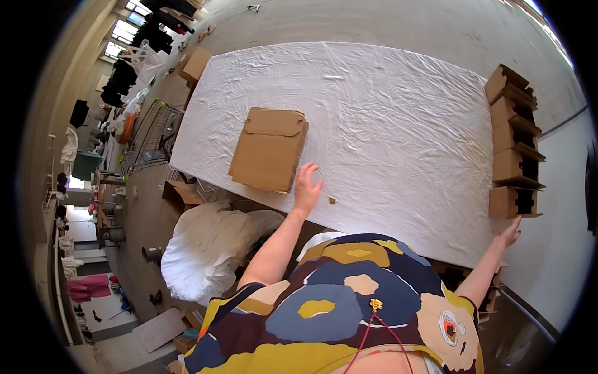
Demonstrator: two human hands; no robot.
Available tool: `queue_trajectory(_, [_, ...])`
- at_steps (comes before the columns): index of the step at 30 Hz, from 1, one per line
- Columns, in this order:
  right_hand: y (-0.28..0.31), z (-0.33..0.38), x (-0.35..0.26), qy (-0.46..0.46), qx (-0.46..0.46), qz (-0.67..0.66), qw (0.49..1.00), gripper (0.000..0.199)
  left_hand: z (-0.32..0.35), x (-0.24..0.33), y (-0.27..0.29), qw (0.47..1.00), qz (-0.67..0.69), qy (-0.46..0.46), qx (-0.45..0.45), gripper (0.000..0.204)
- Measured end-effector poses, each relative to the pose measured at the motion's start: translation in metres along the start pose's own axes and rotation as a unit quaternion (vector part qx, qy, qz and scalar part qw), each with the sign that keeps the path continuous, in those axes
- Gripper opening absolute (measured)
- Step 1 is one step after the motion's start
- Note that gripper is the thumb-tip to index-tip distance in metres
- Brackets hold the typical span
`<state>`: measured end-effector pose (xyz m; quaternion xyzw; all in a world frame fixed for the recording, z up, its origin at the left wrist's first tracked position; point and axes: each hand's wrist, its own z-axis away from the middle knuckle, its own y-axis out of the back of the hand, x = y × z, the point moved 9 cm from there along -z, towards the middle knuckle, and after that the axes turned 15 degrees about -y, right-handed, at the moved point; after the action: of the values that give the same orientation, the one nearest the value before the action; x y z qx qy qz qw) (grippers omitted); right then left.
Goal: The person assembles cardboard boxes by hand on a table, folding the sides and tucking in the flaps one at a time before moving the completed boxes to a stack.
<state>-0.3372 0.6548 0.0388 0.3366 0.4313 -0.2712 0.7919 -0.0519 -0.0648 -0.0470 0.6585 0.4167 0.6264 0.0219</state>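
A stack of flat brown cardboard (pixel 265 153) lies on the white cloth-covered table (pixel 386 137), left of its middle. My left hand (pixel 308 192) is just off the stack's near right corner, fingers curved and apart, with nothing in them. A small brown cardboard scrap (pixel 332 201) lies to its right. Along the table's right edge stands a row of folded cardboard boxes (pixel 506 131) with open sides. At the near end of this row, my right hand (pixel 509 234) reaches up to the nearest box (pixel 502 203), fingers stretched out. Whether the fingertips touch that box, I cannot tell.
A large white cloth bundle (pixel 202 255) sits left of me, by the table's near edge. Beyond the left edge stand a wire cart (pixel 151 134), an open carton (pixel 182 196) and another carton (pixel 196 65). A pale panel (pixel 560 187) borders the right side.
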Motion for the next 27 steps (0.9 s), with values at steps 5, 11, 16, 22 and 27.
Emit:
queue_trajectory(5, [-0.05, 0.031, 0.079, -0.018, -0.04, -0.014, 0.999, 0.065, -0.084, -0.016, 0.189, 0.981, -0.173, -0.023, 0.09, 0.043])
queue_trajectory(11, [-0.059, 0.066, 0.154, 0.004, -0.1, 0.082, 0.992, 0.038, -0.1, -0.094, 0.303, 0.938, -0.329, 0.038, 0.105, 0.069])
queue_trajectory(16, [-0.126, 0.205, 0.196, 0.002, -0.226, 0.184, 0.957, 0.035, -0.111, -0.123, 0.324, 0.927, -0.337, 0.16, 0.022, 0.096])
queue_trajectory(22, [-0.237, 0.453, 0.223, 0.039, -0.497, 0.372, 0.783, 0.038, -0.114, -0.125, 0.324, 0.934, -0.322, 0.158, -0.008, 0.099])
queue_trajectory(27, [-0.283, 0.6, 0.259, 0.085, -0.64, 0.379, 0.663, 0.053, -0.118, -0.131, 0.328, 0.948, -0.278, 0.153, 0.013, 0.096])
